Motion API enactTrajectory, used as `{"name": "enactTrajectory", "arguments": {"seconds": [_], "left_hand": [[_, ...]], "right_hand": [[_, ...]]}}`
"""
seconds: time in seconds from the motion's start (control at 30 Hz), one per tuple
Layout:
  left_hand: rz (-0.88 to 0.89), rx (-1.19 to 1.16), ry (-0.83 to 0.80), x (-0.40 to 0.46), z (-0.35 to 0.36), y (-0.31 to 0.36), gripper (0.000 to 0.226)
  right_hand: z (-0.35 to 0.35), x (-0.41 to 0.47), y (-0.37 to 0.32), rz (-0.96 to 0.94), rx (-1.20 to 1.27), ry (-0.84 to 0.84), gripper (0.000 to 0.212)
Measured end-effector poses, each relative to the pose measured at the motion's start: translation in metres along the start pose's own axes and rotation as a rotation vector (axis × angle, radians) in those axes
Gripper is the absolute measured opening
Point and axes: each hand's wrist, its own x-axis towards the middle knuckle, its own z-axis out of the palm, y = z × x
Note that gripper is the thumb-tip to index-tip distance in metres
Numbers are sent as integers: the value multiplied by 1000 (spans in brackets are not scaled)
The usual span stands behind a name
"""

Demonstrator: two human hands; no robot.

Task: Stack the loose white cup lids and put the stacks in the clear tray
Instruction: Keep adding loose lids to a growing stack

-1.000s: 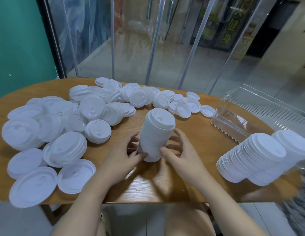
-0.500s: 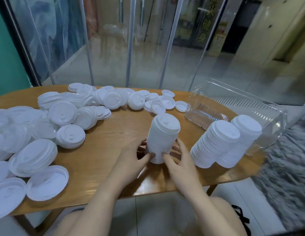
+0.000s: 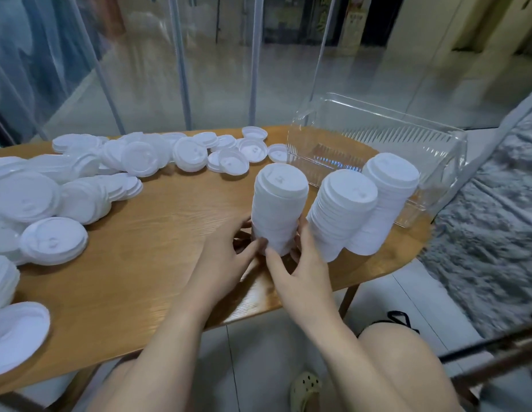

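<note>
Held stack: a tall stack of lids [image 3: 278, 209] stands on the worktop [image 3: 157, 233], near the front edge.
Left hand [image 3: 226, 260]: fingers curled around the stack's base.
Right hand [image 3: 300, 272]: fingers wrapped around the base on the other side.
Other stacks: two stacks [image 3: 363, 203] lean just right of it, against the clear tray [image 3: 407, 138].
Loose lids [image 3: 80, 185]: scattered at left.

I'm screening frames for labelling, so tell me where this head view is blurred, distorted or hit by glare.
Head view: the grey rug at right is smeared by motion blur; the wide lens bows the table edge; the loose lids at left are blown out, their detail lost; the clear tray carries bright reflections; the held stack and both hands, left and right, are fairly sharp.
</note>
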Motion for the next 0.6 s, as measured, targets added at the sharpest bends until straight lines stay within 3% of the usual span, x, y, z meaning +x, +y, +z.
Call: {"name": "enactTrajectory", "arguments": {"seconds": [0.33, 0.6], "left_hand": [[-4, 38, 5, -1, -2, 0, 49], [33, 69, 18, -3, -2, -6, 47]], "right_hand": [[2, 0, 0, 7, -13, -4, 72], [4, -15, -3, 63, 43, 120, 43]]}}
